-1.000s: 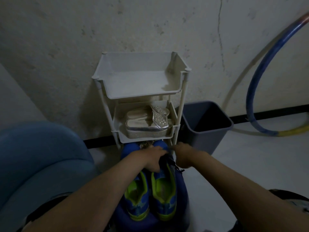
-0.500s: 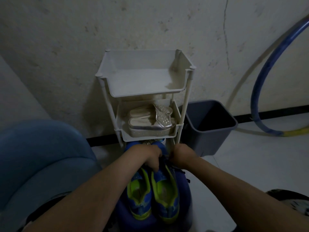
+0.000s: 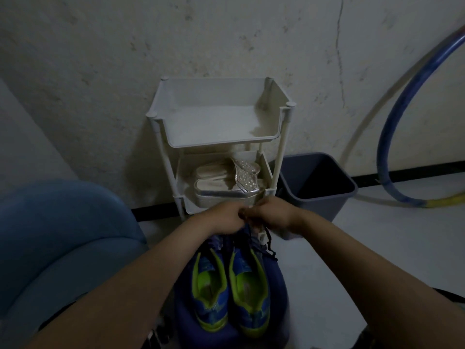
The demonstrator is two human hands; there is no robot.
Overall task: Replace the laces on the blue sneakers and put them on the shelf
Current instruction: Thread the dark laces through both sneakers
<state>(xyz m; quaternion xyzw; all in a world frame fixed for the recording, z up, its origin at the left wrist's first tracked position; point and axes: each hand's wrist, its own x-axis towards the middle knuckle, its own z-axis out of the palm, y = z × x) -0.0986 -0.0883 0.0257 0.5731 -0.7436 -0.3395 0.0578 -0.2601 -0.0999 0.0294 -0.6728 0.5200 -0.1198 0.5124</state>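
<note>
A pair of shiny silver sandals (image 3: 226, 183) lies side by side, and one has a sparkly strap. Just to the right of them a gray bin (image 3: 322, 210) stands on the pale floor (image 3: 377, 248). A big hoop (image 3: 381, 147), mostly blue with a yellow part, leans on the wall (image 3: 100, 71) behind the bin. The wall is rough and has a long thin crack (image 3: 339, 46). A black strip (image 3: 402, 173) runs along its bottom. A soft blue chair (image 3: 63, 235) is on the left.
</note>
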